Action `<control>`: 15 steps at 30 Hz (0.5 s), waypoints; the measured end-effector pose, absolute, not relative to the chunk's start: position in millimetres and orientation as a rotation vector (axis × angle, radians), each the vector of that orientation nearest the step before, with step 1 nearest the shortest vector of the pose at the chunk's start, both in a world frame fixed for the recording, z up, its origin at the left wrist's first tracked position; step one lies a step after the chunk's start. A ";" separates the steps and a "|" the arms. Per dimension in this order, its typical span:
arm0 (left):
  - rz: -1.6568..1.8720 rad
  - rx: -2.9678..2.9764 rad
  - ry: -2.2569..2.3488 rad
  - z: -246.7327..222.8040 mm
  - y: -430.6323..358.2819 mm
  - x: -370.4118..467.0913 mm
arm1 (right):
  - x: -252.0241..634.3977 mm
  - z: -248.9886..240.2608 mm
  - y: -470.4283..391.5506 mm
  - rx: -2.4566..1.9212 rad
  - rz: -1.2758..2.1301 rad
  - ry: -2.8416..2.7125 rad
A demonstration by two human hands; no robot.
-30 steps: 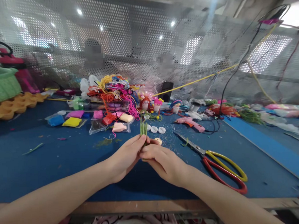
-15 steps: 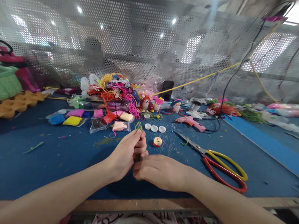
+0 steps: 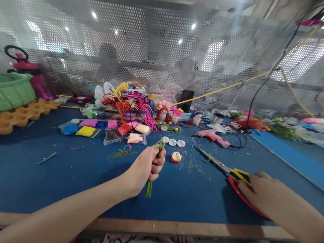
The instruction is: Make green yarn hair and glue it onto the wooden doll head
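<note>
A bundle of green yarn [image 3: 148, 188] is held in my left hand [image 3: 150, 163], its fingers closed round the middle. Loose ends stick out above the fist and hang below it. My right hand [image 3: 269, 194], blurred, lies over the handles of the scissors [image 3: 222, 165], fingers curled onto them; it covers most of the yellow handle, while part of the red one shows. The blades point away to the left, with a scrap of green yarn near them. Beyond the left fist is a small ball-like head [image 3: 176, 156] with a drawn face and a red base.
Three white caps [image 3: 172, 142] lie in a row near a pink glue gun [image 3: 213, 137]. Behind are small yarn dolls [image 3: 196, 117], a heap of coloured yarn [image 3: 131, 96] and bags of coloured clay [image 3: 85, 131]. A green basket [image 3: 12, 91] stands left on an egg tray [image 3: 26, 114].
My right hand has left the yarn bundle and moved right onto the scissors handles. My left hand keeps the bundle, its lower end now exposed. The whole view has shifted slightly.
</note>
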State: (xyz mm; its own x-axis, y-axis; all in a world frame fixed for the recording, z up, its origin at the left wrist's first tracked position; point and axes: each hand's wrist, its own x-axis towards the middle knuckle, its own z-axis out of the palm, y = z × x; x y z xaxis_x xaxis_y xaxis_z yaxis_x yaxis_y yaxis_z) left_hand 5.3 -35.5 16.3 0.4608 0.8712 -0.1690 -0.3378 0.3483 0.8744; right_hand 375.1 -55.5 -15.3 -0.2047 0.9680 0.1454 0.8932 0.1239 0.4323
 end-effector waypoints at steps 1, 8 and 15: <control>0.880 0.925 0.717 16.1 -36.2 6.0 | 384.7 -20.3 -54.0 1.893 0.550 2.216; 0.883 1.119 0.673 13.4 -38.8 7.5 | 389.4 -13.6 -52.9 2.219 0.001 2.358; 0.837 1.183 0.769 13.3 -38.0 6.5 | 379.3 6.5 -54.1 2.355 -0.026 2.206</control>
State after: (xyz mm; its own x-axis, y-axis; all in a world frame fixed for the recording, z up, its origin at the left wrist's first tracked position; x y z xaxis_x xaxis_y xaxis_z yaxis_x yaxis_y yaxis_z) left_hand 6.5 -38.0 13.3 0.4867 0.8705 -0.0737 -0.1475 0.1651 0.9752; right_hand 379.3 -54.1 6.5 0.0669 0.9967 0.0462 0.9953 -0.0635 -0.0730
